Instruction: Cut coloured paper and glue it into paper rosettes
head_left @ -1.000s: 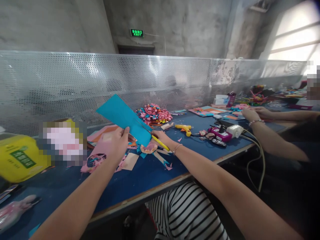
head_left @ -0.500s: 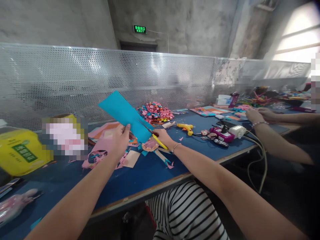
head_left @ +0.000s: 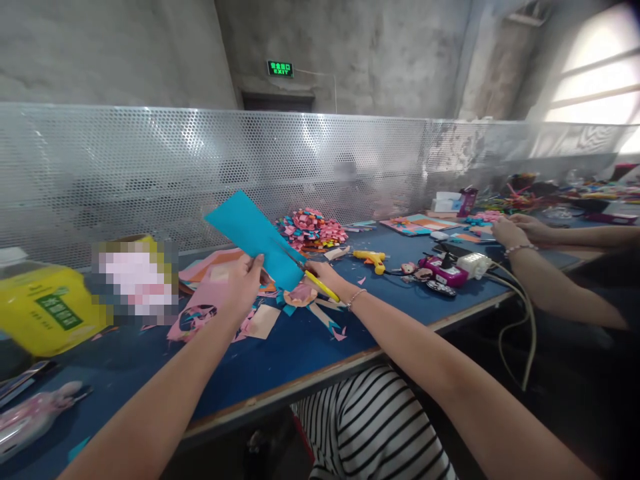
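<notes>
My left hand pinches the lower left edge of a blue paper sheet, which is held tilted above the table. My right hand is closed around the yellow handles of a pair of scissors. The scissor blades lie across the lower right part of the sheet, pointing up and left. Below the hands sits a small paper rosette with ribbon-like tails. Pink paper with cut-out scraps lies beside my left wrist.
Behind the sheet is a heap of folded paper pieces. To the right lie a yellow glue gun and a power strip with cables. A yellow-labelled container stands at left. A co-worker's hands work at far right. A perforated metal screen backs the table.
The view has tilted up slightly, so the table scene sits a little lower. Both hands, the blue sheet and the scissors keep nearly the same positions relative to each other.
</notes>
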Action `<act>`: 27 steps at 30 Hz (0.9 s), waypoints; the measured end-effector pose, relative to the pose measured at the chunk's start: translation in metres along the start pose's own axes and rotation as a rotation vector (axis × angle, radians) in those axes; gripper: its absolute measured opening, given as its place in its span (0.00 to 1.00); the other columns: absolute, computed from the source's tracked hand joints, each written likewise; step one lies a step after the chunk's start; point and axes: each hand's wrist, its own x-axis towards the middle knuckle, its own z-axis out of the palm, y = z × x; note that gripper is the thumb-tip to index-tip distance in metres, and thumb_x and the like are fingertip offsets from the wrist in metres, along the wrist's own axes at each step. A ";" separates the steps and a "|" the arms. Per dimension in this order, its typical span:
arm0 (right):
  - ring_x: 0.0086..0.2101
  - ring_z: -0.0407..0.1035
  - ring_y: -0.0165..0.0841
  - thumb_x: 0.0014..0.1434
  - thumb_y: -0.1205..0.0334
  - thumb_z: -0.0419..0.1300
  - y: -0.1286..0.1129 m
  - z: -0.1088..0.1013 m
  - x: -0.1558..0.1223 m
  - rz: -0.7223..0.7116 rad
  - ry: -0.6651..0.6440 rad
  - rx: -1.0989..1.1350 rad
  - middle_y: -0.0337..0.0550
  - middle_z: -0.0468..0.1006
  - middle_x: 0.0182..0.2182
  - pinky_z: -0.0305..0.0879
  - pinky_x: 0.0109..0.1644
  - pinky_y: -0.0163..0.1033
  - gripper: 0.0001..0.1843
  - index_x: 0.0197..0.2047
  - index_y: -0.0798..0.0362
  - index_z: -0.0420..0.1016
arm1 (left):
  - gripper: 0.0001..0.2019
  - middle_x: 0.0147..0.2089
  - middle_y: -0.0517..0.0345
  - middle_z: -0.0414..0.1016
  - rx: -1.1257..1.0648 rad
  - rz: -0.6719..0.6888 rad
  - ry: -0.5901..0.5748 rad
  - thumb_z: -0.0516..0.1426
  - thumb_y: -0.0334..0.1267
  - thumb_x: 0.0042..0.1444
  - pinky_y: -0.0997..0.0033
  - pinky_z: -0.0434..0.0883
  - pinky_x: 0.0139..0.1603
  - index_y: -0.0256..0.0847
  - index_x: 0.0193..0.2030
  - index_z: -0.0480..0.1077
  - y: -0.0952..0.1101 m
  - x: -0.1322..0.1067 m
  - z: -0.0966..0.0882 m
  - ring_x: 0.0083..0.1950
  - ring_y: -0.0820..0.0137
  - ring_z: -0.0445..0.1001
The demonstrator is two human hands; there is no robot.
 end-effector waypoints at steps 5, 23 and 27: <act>0.23 0.56 0.27 0.48 0.57 0.54 -0.001 -0.002 0.001 0.017 -0.034 -0.010 0.33 0.59 0.19 0.48 0.28 0.32 0.10 0.23 0.53 0.58 | 0.14 0.16 0.61 0.65 -0.025 -0.036 -0.042 0.51 0.46 0.54 0.74 0.61 0.20 0.42 0.21 0.59 -0.004 0.000 0.002 0.19 0.72 0.65; 0.24 0.54 0.26 0.45 0.59 0.54 -0.002 0.003 0.000 0.029 0.041 0.054 0.33 0.61 0.19 0.50 0.28 0.31 0.08 0.23 0.55 0.64 | 0.14 0.16 0.61 0.64 -0.130 -0.011 -0.082 0.51 0.47 0.53 0.72 0.62 0.18 0.42 0.22 0.61 -0.009 0.001 0.007 0.17 0.71 0.64; 0.23 0.51 0.26 0.44 0.58 0.53 0.000 0.009 0.001 0.072 0.094 0.090 0.33 0.58 0.17 0.47 0.27 0.32 0.08 0.20 0.55 0.62 | 0.13 0.17 0.61 0.65 -0.116 -0.026 -0.061 0.52 0.46 0.53 0.73 0.62 0.19 0.42 0.23 0.61 -0.013 0.002 0.008 0.19 0.71 0.65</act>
